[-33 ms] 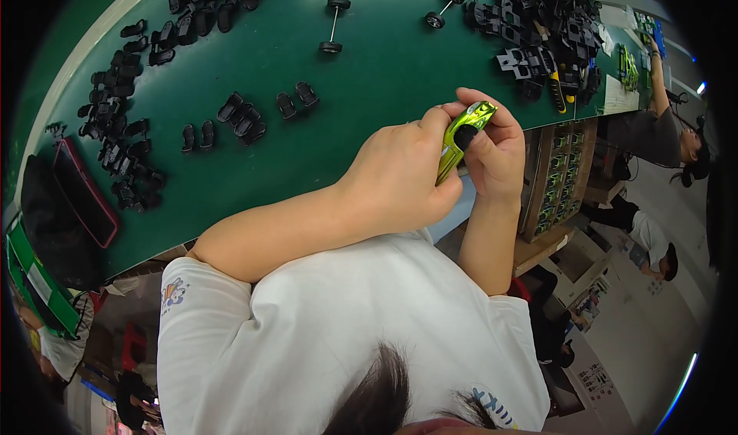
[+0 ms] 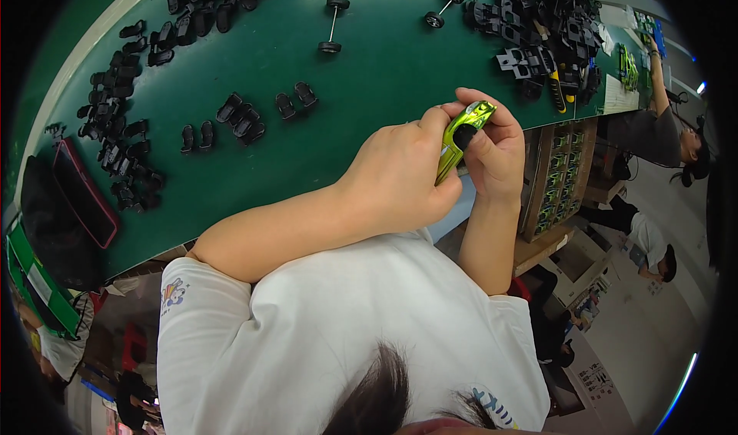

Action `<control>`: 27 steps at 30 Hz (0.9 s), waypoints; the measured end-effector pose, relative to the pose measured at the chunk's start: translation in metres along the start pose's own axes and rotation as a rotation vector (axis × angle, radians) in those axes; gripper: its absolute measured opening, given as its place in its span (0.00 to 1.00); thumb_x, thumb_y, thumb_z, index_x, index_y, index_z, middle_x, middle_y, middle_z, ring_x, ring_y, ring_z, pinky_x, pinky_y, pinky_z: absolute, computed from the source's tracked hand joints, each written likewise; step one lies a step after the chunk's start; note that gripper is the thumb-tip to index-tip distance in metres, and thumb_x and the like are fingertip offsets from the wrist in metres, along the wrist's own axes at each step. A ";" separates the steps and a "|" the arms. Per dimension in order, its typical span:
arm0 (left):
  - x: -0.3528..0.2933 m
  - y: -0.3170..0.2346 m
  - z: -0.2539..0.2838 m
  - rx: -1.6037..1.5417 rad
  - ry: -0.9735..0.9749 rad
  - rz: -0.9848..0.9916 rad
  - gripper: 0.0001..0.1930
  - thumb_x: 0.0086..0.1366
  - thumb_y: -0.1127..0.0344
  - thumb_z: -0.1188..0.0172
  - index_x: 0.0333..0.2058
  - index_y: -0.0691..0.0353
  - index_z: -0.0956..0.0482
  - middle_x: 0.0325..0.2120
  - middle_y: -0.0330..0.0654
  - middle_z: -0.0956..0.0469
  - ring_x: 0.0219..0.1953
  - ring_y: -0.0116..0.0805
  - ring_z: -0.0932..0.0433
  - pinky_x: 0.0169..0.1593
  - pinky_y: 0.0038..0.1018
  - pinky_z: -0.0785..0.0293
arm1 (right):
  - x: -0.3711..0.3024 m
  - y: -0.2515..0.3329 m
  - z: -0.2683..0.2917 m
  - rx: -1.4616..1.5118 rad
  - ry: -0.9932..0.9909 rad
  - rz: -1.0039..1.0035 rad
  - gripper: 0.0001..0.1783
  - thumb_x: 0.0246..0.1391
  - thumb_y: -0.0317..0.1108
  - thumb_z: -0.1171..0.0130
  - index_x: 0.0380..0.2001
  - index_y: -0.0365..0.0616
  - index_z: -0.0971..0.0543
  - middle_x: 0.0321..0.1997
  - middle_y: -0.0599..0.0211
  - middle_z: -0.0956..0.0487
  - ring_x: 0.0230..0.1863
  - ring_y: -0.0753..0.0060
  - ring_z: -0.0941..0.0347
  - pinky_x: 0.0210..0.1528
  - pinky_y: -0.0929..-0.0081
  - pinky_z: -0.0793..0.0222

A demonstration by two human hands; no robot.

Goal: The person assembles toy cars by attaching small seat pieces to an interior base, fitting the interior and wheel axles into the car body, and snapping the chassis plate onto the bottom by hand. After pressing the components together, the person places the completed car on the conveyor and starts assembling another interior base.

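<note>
A shiny yellow-green toy car body [image 2: 448, 161] is held between my two hands, just off the front edge of the green table. My left hand [image 2: 401, 172] wraps around its left side, with the fingers closed and partly hiding it. My right hand [image 2: 500, 152] grips it from the right, fingers behind and thumb in front. At the right thumb's tip sits a dark rounded piece [image 2: 464, 135]; whether it is a thumb cover or a car part I cannot tell. Small paired black toy seats [image 2: 244, 120] lie on the table beyond my left hand.
More black seats [image 2: 119, 74] line the table's left side, near a red-edged phone [image 2: 83, 193]. Two wheel axles [image 2: 334, 26] lie at the back. Black chassis parts [image 2: 526, 64] and a yellow-black tool [image 2: 558, 89] are piled right. A rack of green bodies [image 2: 560, 177] stands below.
</note>
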State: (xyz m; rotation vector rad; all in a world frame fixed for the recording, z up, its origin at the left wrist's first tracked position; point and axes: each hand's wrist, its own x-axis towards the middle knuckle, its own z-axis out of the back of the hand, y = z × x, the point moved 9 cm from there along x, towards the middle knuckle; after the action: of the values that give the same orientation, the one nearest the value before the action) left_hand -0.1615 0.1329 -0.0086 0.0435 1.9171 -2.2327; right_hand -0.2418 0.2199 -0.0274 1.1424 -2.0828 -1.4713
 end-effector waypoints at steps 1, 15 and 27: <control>0.000 0.001 -0.001 -0.001 0.002 0.001 0.28 0.52 0.68 0.42 0.50 0.81 0.35 0.18 0.52 0.26 0.21 0.50 0.23 0.28 0.38 0.27 | 0.000 -0.001 0.001 0.007 -0.009 -0.008 0.27 0.52 0.25 0.35 0.55 0.29 0.29 0.48 0.52 0.20 0.50 0.65 0.23 0.55 0.68 0.27; 0.004 0.009 -0.001 -0.040 0.003 0.064 0.24 0.59 0.66 0.41 0.49 0.80 0.35 0.20 0.54 0.25 0.22 0.52 0.23 0.27 0.39 0.28 | 0.002 -0.008 0.007 -0.017 -0.113 -0.057 0.26 0.49 0.25 0.31 0.52 0.31 0.25 0.44 0.60 0.19 0.43 0.74 0.23 0.50 0.75 0.26; 0.003 0.011 -0.004 0.011 0.005 0.031 0.24 0.59 0.69 0.43 0.50 0.80 0.35 0.21 0.56 0.25 0.24 0.54 0.23 0.29 0.41 0.28 | 0.000 -0.014 0.011 0.013 -0.109 -0.074 0.25 0.47 0.24 0.30 0.50 0.31 0.25 0.43 0.59 0.19 0.42 0.73 0.22 0.48 0.75 0.24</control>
State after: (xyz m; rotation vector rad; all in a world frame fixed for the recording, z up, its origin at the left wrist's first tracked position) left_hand -0.1628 0.1353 -0.0200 0.0799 1.8937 -2.2257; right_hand -0.2432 0.2251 -0.0447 1.1804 -2.1458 -1.5892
